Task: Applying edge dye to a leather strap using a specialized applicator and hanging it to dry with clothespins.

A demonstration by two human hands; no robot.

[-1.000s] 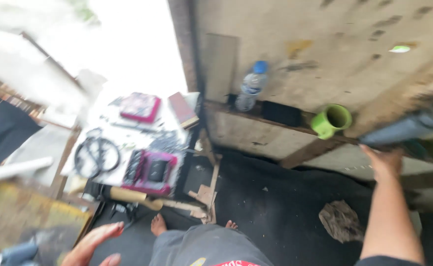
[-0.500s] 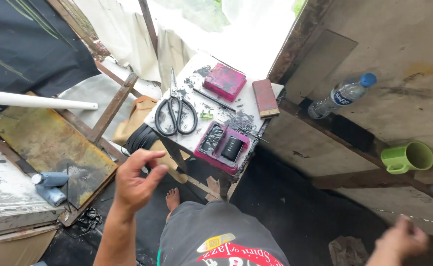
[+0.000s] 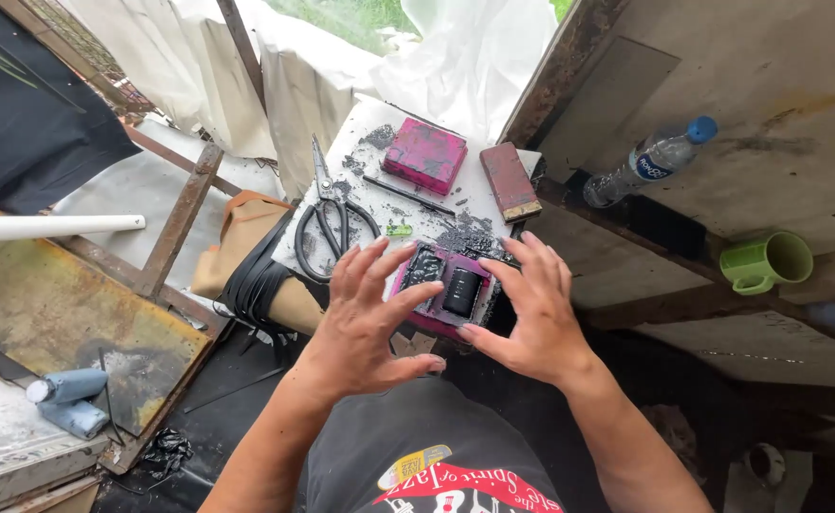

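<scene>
1. Two bare hands over the near edge of a small white worktop (image 3: 365, 128), both with fingers spread wide, neither gripping anything.
2. Left hand (image 3: 365, 323): palm down, fingers (image 3: 346, 261) fanned, tips at the left rim of the magenta block mould (image 3: 451, 290); contact unclear, looks like hovering or barely touching.
3. Right hand (image 3: 531, 318): fingers (image 3: 541, 271) splayed, covering the mould's right rim; thumb near its front corner. Touch or not, cannot tell.
4. Mould sits between the two sets of fingers at the worktop's near edge, slightly overhanging; two dark recesses show, one with a black cylinder shape.
5. Beyond the left fingertips: black-handled scissors (image 3: 332, 223), just beside the index tip, blades pointing away.
6. Beyond both sets of fingertips: a closed magenta block (image 3: 425, 155) and a brown block (image 3: 509, 180) at the far right edge, thin dark rod (image 3: 408, 196) between, black crumbs scattered.
7. Right of the right fingers, well apart: plastic water bottle (image 3: 650, 161) lying on a dark ledge, green mug (image 3: 767, 263) further right.
8. Open room: little free worktop; gap left of the left hand drops off to black straps (image 3: 260, 285) and a rusty metal sheet (image 3: 47, 313).
</scene>
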